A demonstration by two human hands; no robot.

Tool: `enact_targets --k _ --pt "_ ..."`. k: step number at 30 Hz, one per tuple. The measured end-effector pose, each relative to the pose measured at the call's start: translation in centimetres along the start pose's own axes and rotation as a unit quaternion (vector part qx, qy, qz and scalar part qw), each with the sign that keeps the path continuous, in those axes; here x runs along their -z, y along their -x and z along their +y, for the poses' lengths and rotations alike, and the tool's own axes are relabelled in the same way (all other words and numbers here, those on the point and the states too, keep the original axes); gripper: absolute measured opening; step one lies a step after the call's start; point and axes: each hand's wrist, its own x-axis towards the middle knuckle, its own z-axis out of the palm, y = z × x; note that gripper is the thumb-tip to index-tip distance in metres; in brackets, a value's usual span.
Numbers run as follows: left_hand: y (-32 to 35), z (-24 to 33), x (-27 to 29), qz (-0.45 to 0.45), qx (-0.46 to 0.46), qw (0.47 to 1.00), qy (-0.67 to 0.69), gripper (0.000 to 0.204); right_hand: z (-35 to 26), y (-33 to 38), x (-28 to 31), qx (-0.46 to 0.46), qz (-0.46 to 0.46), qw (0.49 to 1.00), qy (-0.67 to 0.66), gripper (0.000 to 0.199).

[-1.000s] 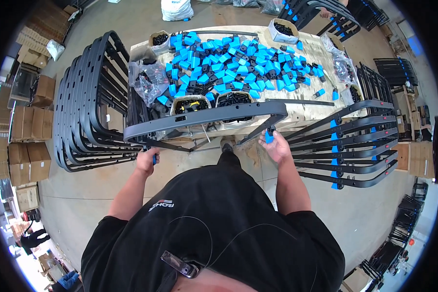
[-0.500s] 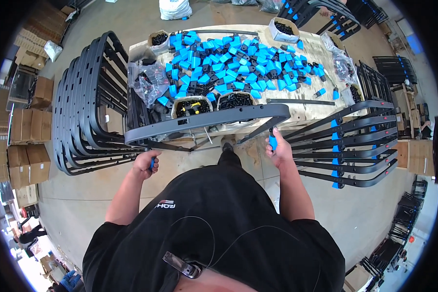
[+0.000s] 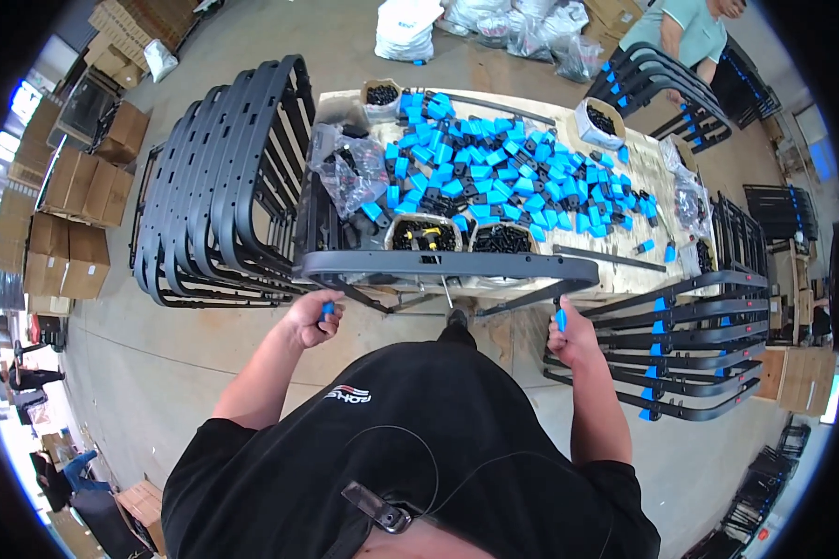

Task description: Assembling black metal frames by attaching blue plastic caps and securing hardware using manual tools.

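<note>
My left hand (image 3: 309,321) is closed around a small blue plastic piece (image 3: 327,310), just below the left end of a dark grey metal frame (image 3: 457,267). On the other side, my right hand (image 3: 576,337) grips another blue plastic piece (image 3: 560,320) with a black tip, close under the frame's right corner. Whether that tip touches the frame cannot be made out. The frame lies across the table's near edge, its rounded corners toward me. Behind it spreads a heap of blue-and-black plastic pieces (image 3: 522,172) on the wooden table (image 3: 629,256).
Similar frames stand stacked at left (image 3: 205,177); frames with blue pieces (image 3: 690,321) stand at right. White boxes of small black parts (image 3: 598,124) line the table, beside a clear plastic bag (image 3: 350,172). A yellow-handled tool (image 3: 427,235) sits in one box. A co-worker (image 3: 685,33) bends over frames at far right.
The view has turned, so the table appears lower and further right, and the co-worker now shows. The frame in front of me looks more level. Both hands keep their blue pieces.
</note>
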Motion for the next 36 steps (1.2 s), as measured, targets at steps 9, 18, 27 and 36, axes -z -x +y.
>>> enact_targets --k 9,18,27,36 --pt "-1.9 -3.8 -1.0 0.160 -0.194 0.956 -0.149 0.018 -0.1 1.2 -0.1 0.036 0.015 0.999 0.012 0.041" --pt "-4.6 -4.9 0.5 0.176 -0.354 0.894 -0.211 0.035 0.4 -0.6 0.0 0.122 0.028 0.968 0.217 0.030" --pt "-4.9 -5.4 0.0 0.197 -0.399 0.864 -0.237 0.038 6.4 -10.6 1.5 0.419 0.210 0.829 0.307 0.049" --pt "-4.8 -5.4 0.7 0.193 -0.400 0.857 -0.261 0.032 4.6 -11.5 3.6 0.353 0.009 0.896 0.268 0.087"
